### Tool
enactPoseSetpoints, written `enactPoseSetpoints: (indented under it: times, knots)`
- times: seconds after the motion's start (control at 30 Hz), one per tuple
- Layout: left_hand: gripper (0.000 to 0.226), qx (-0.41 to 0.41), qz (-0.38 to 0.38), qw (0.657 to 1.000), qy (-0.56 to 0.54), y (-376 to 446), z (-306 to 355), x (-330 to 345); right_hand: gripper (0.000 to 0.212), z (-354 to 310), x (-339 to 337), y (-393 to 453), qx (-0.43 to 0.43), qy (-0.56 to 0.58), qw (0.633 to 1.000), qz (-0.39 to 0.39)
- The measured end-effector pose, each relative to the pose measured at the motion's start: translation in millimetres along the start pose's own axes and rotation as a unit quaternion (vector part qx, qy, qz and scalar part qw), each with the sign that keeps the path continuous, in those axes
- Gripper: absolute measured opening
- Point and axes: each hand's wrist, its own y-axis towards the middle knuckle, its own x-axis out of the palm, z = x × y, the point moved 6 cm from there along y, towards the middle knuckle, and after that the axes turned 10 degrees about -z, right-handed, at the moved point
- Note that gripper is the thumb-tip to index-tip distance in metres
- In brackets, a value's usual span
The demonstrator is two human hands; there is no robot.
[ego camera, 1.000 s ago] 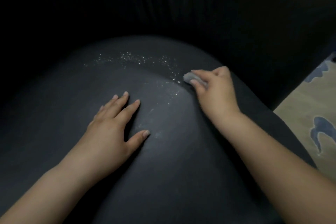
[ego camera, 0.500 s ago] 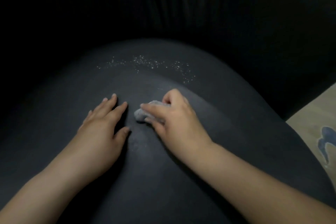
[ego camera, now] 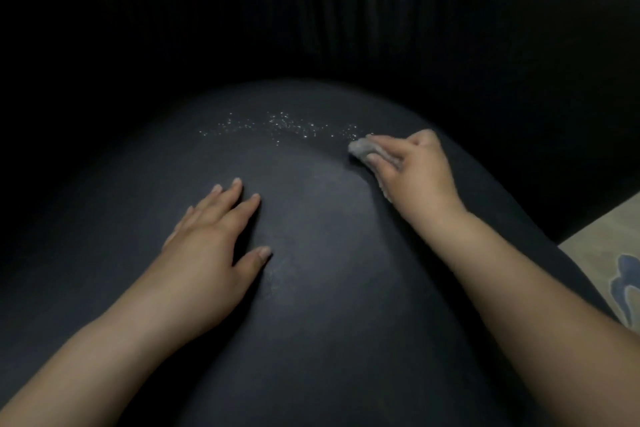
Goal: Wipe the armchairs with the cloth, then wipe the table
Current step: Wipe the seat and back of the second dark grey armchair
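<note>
Right hand (ego camera: 420, 172) grips small wadded grey cloth (ego camera: 363, 149), fingers curled over it, cloth tip poking out past fingertips toward the left; cloth pressed onto dark armchair seat cushion (ego camera: 329, 288), at far right part of the cushion top, just at right end of a band of tiny white specks (ego camera: 284, 125); specks run in a loose line across far side of cushion, beyond both hands; left hand (ego camera: 214, 243) lies flat on cushion nearer the middle-left, palm down, fingers straight and slightly spread, thumb out to the right, holding nothing; hands well apart, bare cushion between them with a faint pale smear (ego camera: 329, 177); both forearms bare, coming in from bottom corners; armchair back (ego camera: 346, 10) very dark, faint vertical folds only; strip of pale patterned floor or rug (ego camera: 616, 270) with blue shape at right edge, cannot tell which.
</note>
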Motion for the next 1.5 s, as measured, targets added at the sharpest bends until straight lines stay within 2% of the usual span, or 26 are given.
enactPoseSetpoints:
  times: [0.03,0.17,0.23,0.33,0.37,0.5,0.53,0.67,0.7,0.73,0.83,0.87,0.9,1.0,1.03,1.07,1.17,1.2,1.23,1.3,1.37,1.43,1.5]
  knots:
    - [0.073,0.000,0.000,1.000,0.003,3.0,0.0,-0.6,0.030,-0.6,2.0,0.3,0.003,0.013,1.000,-0.004]
    - [0.075,0.001,0.003,1.000,0.019,17.6,-2.6,-5.0,0.031,-40.0,32.9,-21.3,-0.156,-0.023,0.984,-0.085]
    - [0.078,0.008,0.005,0.999,0.030,22.6,-5.5,-7.7,0.031,-24.2,17.5,0.3,-0.125,-0.035,0.990,-0.059]
    - [0.085,0.020,0.000,0.995,0.094,26.1,-7.7,-3.2,0.030,16.4,-13.0,36.1,0.012,0.036,0.999,0.009]
    - [0.084,0.022,-0.002,0.993,0.113,26.4,-8.1,0.3,0.030,17.6,-10.8,38.6,0.025,0.044,0.999,0.013]
    - [0.076,0.015,-0.020,0.990,0.141,28.2,-9.8,7.0,0.031,-17.6,24.6,29.6,-0.101,-0.013,0.994,-0.044]
    - [0.076,0.013,-0.025,0.989,0.142,28.4,-10.1,6.9,0.032,-17.5,23.6,35.7,-0.101,-0.012,0.994,-0.049]
    - [0.073,0.010,-0.044,0.987,0.157,28.1,-8.7,9.1,0.036,16.9,-1.8,76.0,0.065,0.063,0.996,0.005]
    - [0.073,0.008,-0.047,0.986,0.159,28.3,-8.5,9.4,0.035,15.3,2.6,78.5,0.069,0.065,0.996,0.002]
    - [0.073,0.007,-0.048,0.986,0.159,28.5,-8.1,9.3,0.033,5.4,12.1,77.5,0.038,0.062,0.997,-0.010]
    - [0.072,0.007,-0.054,0.987,0.154,28.8,-8.0,9.2,0.031,-40.2,47.7,56.6,-0.131,0.002,0.989,-0.074]
    - [0.072,0.009,-0.055,0.987,0.149,29.2,-8.2,8.7,0.032,-44.2,51.5,58.3,-0.152,-0.014,0.985,-0.084]
    - [0.073,0.010,-0.054,0.988,0.143,29.7,-8.5,8.3,0.034,-41.8,48.6,67.1,-0.141,-0.017,0.987,-0.081]
    - [0.075,0.013,-0.055,0.990,0.133,29.5,-9.7,9.0,0.037,-13.3,29.0,101.8,0.005,0.073,0.997,-0.029]
    - [0.074,0.013,-0.053,0.990,0.133,29.5,-10.2,9.3,0.035,-12.9,30.8,105.2,0.024,0.086,0.996,-0.022]
    - [0.074,0.013,-0.051,0.990,0.134,29.4,-10.5,9.5,0.033,-21.7,39.0,103.3,0.002,0.072,0.997,-0.025]
    - [0.071,0.015,-0.050,0.991,0.125,29.7,-10.6,9.7,0.030,-64.7,76.0,80.5,-0.151,0.027,0.986,-0.074]
    - [0.069,0.015,-0.051,0.991,0.125,30.0,-10.9,9.4,0.031,-70.6,83.0,80.1,-0.168,0.012,0.982,-0.091]
    - [0.069,0.016,-0.051,0.991,0.124,29.9,-11.5,9.2,0.033,-69.6,83.8,88.2,-0.154,0.009,0.983,-0.096]
    - [0.070,0.018,-0.052,0.992,0.118,29.3,-12.1,9.0,0.034,-54.5,71.9,112.8,-0.073,0.056,0.993,-0.074]
    - [0.072,0.018,-0.048,0.993,0.109,29.1,-11.9,9.9,0.021,-41.5,65.0,128.2,0.008,0.140,0.989,-0.047]
    - [0.076,0.020,-0.039,0.994,0.099,29.3,-12.4,9.5,0.013,-57.8,81.8,121.6,-0.031,0.123,0.990,-0.059]
    - [0.077,0.024,-0.038,0.995,0.091,30.5,-13.1,8.1,0.025,-87.2,105.3,101.4,-0.130,0.066,0.985,-0.097]
